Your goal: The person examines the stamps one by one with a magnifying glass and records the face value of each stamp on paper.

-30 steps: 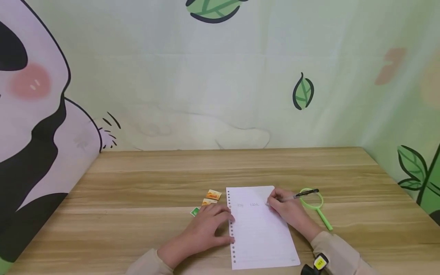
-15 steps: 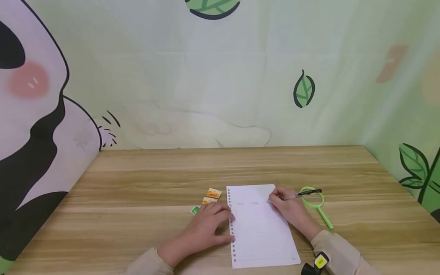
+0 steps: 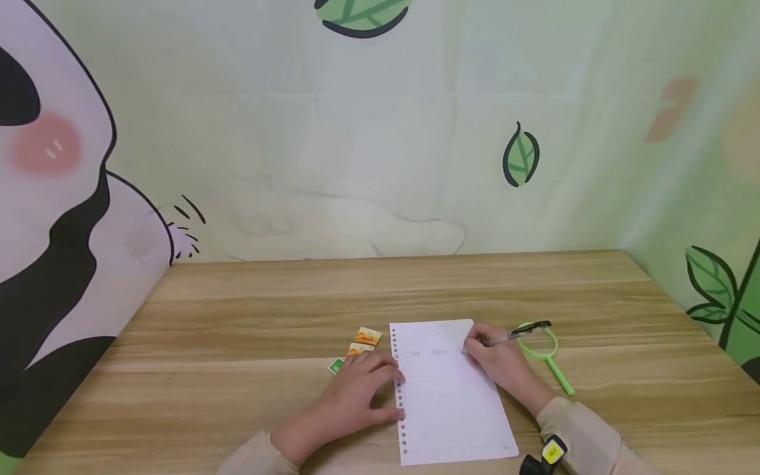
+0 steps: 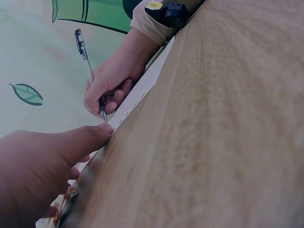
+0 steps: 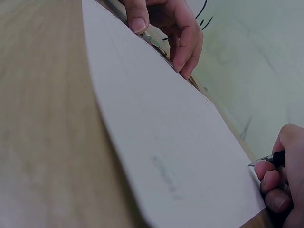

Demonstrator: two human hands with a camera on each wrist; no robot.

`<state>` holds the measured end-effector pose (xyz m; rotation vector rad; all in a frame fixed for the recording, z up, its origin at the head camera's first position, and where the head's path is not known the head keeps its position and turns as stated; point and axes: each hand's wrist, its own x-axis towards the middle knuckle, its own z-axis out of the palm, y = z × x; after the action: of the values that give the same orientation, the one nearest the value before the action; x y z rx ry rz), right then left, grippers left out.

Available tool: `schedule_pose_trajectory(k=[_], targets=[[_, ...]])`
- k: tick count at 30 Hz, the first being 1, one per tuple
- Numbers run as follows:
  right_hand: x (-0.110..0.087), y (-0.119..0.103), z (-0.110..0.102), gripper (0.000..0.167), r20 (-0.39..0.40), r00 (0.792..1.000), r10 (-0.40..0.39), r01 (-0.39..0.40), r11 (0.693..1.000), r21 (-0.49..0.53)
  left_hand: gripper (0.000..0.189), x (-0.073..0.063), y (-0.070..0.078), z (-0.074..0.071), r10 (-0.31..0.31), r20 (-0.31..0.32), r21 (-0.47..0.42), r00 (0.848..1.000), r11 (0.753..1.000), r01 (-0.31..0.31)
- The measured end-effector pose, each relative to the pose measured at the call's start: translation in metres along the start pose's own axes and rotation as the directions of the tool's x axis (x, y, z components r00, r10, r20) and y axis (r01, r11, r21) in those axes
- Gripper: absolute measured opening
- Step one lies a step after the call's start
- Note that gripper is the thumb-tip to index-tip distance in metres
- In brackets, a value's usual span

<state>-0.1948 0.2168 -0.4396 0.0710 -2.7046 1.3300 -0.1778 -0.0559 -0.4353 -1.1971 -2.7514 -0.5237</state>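
Note:
A white sheet of ruled paper with punched holes down its left edge lies on the wooden table. My right hand pinches a pen, its tip at the upper right of the sheet, beside a row of small handwriting. In the right wrist view the tip of the pen shows close to the paper. With fingers spread, my left hand rests its fingertips and thumb on the holed edge. Small orange stamp-like cards and a green one lie just beyond the left hand, partly covered by it.
A light green magnifying glass lies right of the paper, its ring partly behind the pen. The wooden table ends at a backdrop printed with leaves and a panda. A black device with a yellow label sits on the right wrist.
The pen has shifted slightly at the upper right of the sheet, and a new mark shows beside its tip. My left hand stays on the paper's edge.

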Motion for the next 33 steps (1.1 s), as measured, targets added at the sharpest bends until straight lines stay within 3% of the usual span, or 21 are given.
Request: schedule_pose_trajectory(k=[5,13,33], targets=[[0.0007,0.0021,0.0007,0.013,0.0,1.0,-0.006,0.006,1.0,0.02,0.041,0.0003,-0.0002,0.0012,0.006,-0.015,0.006,1.0,1.0,-0.006],[-0.001,0.0031,-0.001,0.015,-0.044,0.996,0.081,-0.08,0.997,0.018,0.04,0.0001,-0.0006,0.0017,-0.001,0.0,-0.012,1.0,1.0,0.001],[0.0004,0.0038,-0.0013,0.014,-0.024,0.999,0.042,-0.042,0.999,-0.009,0.039,0.0012,-0.0004,0.0022,-0.013,0.007,-0.022,1.0,1.0,0.013]])
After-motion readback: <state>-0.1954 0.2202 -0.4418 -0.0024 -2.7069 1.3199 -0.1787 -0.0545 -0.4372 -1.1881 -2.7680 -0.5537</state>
